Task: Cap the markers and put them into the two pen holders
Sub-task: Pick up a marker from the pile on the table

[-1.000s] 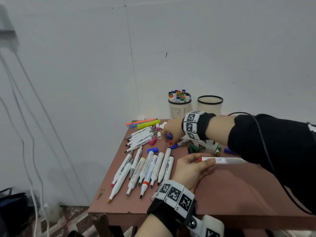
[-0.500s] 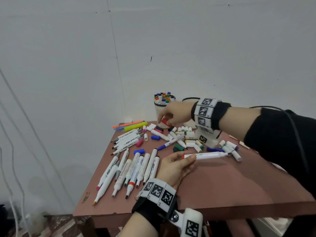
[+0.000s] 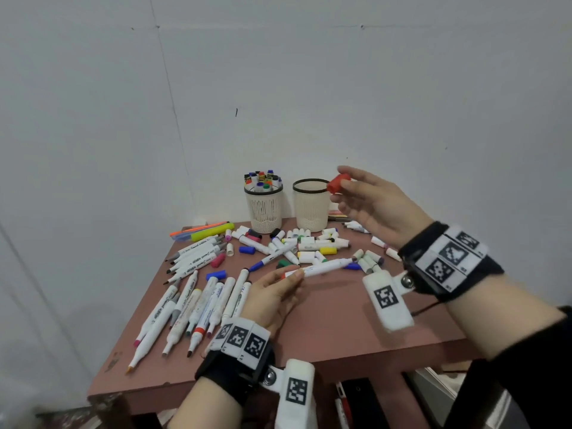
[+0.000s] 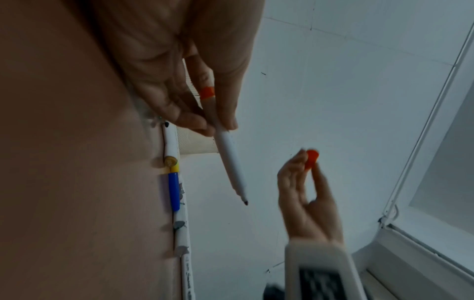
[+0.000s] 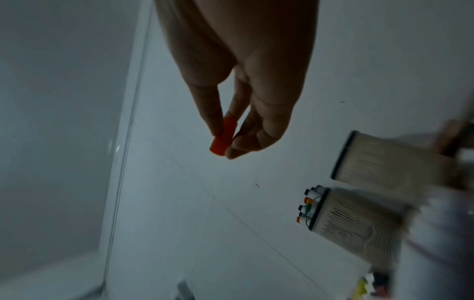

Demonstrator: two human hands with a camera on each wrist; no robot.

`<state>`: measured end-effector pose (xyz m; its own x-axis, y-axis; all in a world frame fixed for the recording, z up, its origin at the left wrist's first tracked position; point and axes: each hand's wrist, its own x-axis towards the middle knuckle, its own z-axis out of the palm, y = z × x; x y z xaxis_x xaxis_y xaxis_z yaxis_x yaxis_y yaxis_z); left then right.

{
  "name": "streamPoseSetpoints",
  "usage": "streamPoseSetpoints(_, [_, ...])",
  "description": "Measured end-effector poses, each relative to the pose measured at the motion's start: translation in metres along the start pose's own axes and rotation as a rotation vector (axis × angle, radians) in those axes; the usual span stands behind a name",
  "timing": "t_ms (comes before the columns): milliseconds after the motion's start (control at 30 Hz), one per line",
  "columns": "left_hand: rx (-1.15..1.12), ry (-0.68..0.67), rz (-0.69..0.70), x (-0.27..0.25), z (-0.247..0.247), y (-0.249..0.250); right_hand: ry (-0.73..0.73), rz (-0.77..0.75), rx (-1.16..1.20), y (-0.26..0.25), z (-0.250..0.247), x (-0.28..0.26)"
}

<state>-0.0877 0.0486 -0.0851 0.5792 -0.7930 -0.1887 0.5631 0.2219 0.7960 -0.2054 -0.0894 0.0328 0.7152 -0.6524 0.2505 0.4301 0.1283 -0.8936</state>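
My left hand (image 3: 278,289) pinches a white uncapped marker (image 3: 318,267) near its red-banded end, and the bare tip points right, just above the table (image 3: 340,335). In the left wrist view the same marker (image 4: 228,154) runs down from my fingers to a dark tip. My right hand (image 3: 365,202) is raised in front of the empty pen holder (image 3: 311,205) and pinches a red cap (image 3: 337,182) between thumb and fingertips. The right wrist view shows the cap (image 5: 223,138) held the same way. The left pen holder (image 3: 264,205) holds several capped markers.
A row of uncapped white markers (image 3: 198,305) lies at the table's left. Loose caps and short markers (image 3: 309,246) are scattered in front of the holders. A yellow highlighter (image 3: 210,233) lies at the back left. The wall stands right behind the holders.
My right hand picked a red cap from the pile near the holders and lifted it up and to the right. The left hand kept hold of the marker.
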Motion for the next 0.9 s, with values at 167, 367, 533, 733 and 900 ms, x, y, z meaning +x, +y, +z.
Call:
streamPoseSetpoints(167, [-0.033, 0.018, 0.031, 0.000, -0.001, 0.000, 0.187, 0.052, 0.389, 0.027, -0.028, -0.018])
streamPoseSetpoints(367, [-0.027, 0.046, 0.113, 0.001, -0.001, 0.001, 0.306, 0.142, 0.596, 0.066, -0.043, -0.028])
streamPoseSetpoints(533, [-0.009, 0.043, 0.136, 0.004, -0.003, 0.000, 0.349, 0.137, 0.706, 0.077, -0.050, -0.023])
streamPoseSetpoints(733, [-0.017, 0.049, 0.188, 0.006, -0.004, 0.000, 0.330, 0.195, 0.523, 0.080, -0.051, -0.023])
streamPoseSetpoints(900, [-0.013, 0.046, 0.213, 0.008, -0.005, -0.001, 0.298, 0.205, 0.394, 0.084, -0.054, -0.025])
